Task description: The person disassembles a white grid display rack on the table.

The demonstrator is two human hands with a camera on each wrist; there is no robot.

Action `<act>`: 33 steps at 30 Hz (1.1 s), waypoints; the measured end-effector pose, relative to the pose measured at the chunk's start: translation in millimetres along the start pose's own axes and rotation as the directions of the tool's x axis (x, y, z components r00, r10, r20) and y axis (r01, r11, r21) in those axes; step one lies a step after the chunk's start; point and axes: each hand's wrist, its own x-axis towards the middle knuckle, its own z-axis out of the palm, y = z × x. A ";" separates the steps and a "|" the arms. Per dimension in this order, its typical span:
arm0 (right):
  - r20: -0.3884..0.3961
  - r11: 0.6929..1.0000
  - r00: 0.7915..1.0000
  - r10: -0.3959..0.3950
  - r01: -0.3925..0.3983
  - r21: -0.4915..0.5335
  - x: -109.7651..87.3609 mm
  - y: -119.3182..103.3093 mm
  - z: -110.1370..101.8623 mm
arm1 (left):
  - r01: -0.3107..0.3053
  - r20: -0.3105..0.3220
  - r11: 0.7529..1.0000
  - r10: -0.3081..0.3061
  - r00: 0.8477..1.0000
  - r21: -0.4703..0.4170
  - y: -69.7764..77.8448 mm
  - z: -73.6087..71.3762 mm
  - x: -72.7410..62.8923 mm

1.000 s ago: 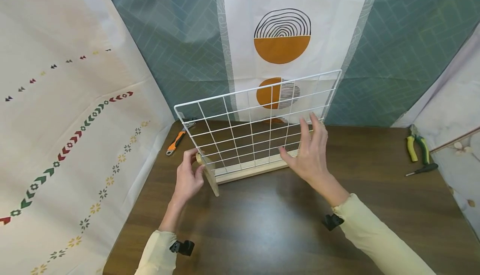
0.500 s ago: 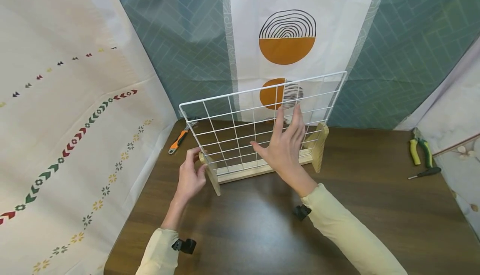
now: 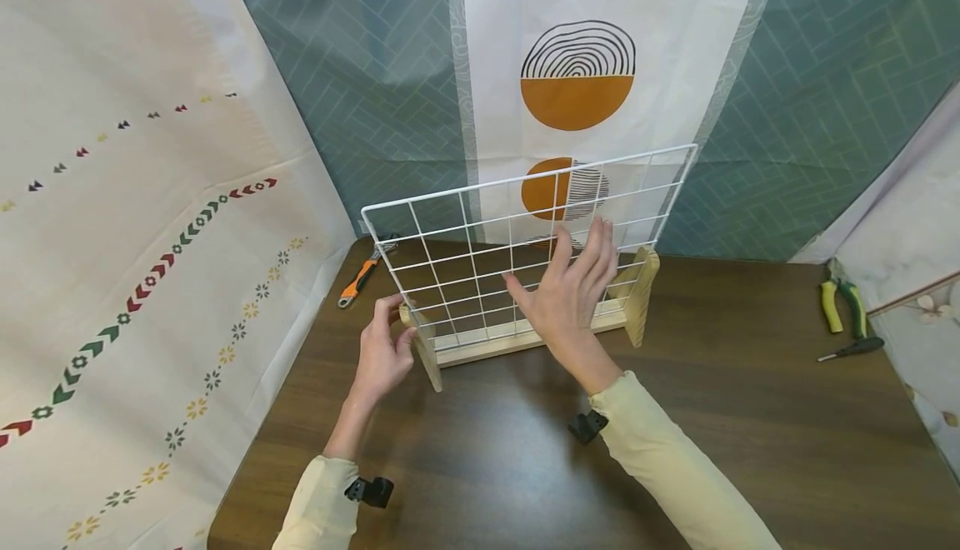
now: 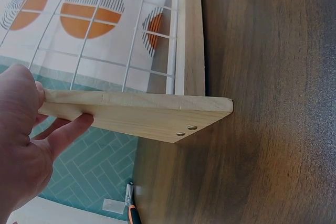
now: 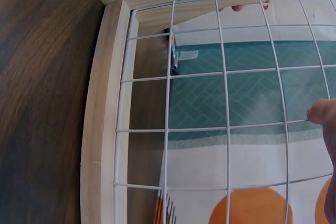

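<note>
A white wire grid panel point(image 3: 480, 187) stands tilted back in a pale wooden base, whose front rail point(image 3: 487, 350) joins two end pieces. My left hand point(image 3: 382, 356) grips the upper part of the left wooden end piece point(image 4: 142, 111), thumb on one side and fingers on the other. Two screw heads point(image 4: 192, 128) show near that piece's lower end. In front of the grid's middle, my right hand point(image 3: 567, 296) is spread with straight fingers, the thumb tip right at a wire in the right wrist view. The right end piece point(image 3: 641, 300) stands beyond it.
An orange-handled adjustable wrench point(image 3: 362, 279) lies behind the left end of the base. At the far right of the brown table point(image 3: 735, 383) are yellow-green pliers point(image 3: 831, 304) and a small dark-handled screwdriver point(image 3: 855, 348). Patterned cloths point(image 3: 375, 100) hang behind and at the left.
My right hand has moved left from the right end piece to the middle of the grid, uncovering that end piece. My left hand keeps its grip.
</note>
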 end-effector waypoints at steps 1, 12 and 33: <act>0.000 1.000 1.000 0.006 -0.006 0.000 -0.1 -0.2 0.0 | -0.002 -0.001 1.000 0.002 1.000 0.002 -0.1 0.0 -0.2; -0.018 0.999 0.999 0.045 -0.045 0.018 -1.5 -2.5 0.2 | -0.013 0.001 1.000 0.013 1.000 0.005 0.2 0.3 -0.2; -0.134 0.996 0.990 -0.038 0.048 0.070 7.9 0.4 1.4 | -0.007 -0.009 1.000 0.007 1.000 0.011 1.5 -0.7 -0.4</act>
